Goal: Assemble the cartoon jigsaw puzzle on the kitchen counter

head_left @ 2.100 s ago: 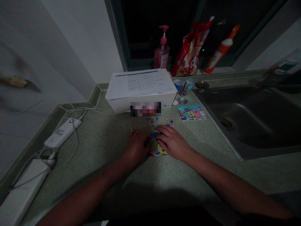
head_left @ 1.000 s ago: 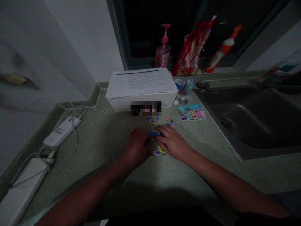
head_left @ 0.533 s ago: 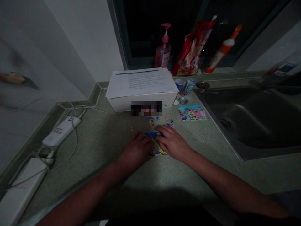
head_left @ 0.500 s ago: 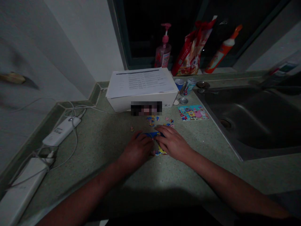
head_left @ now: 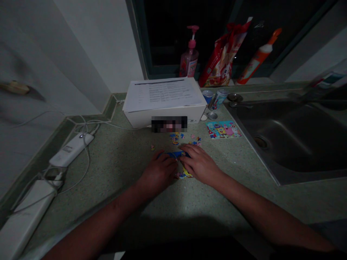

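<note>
Two hands — left hand [head_left: 157, 174], right hand [head_left: 200, 165] — rest fingertips on one part-built puzzle [head_left: 175, 155]; grip cannot be told.

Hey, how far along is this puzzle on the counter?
Done: a small joined patch shows between the hands, mostly covered. In hand: the left hand and right hand meet fingertips on a blue strip at its far edge. To do: loose pieces lie beyond, with one stray piece apart, so it looks early. The picture card lies right of them.
</note>
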A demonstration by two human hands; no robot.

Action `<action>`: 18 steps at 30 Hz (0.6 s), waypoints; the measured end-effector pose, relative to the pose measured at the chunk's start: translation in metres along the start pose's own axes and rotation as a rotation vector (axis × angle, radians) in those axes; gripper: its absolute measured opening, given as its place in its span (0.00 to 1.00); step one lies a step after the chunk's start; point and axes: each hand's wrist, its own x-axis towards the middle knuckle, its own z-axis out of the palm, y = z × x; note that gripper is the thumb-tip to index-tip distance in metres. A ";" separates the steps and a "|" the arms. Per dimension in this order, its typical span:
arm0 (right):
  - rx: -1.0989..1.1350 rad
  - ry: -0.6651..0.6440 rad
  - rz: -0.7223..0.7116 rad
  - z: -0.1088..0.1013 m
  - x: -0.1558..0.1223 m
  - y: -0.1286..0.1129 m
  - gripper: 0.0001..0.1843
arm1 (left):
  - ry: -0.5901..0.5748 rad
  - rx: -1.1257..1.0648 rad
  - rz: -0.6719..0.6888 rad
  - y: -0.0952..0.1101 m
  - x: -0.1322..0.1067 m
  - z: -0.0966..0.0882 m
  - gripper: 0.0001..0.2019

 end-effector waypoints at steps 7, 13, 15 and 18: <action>-0.039 -0.016 -0.009 0.000 0.001 -0.001 0.11 | 0.003 -0.021 -0.003 -0.001 0.000 0.000 0.05; -0.064 -0.018 -0.021 0.000 0.002 -0.003 0.10 | 0.022 -0.034 -0.013 -0.002 -0.001 0.002 0.05; -0.054 -0.009 -0.017 0.001 0.002 -0.003 0.10 | 0.034 -0.034 -0.014 -0.003 -0.001 0.002 0.06; -0.014 0.004 -0.010 0.002 0.001 -0.002 0.12 | 0.030 -0.038 -0.021 -0.002 -0.001 0.001 0.05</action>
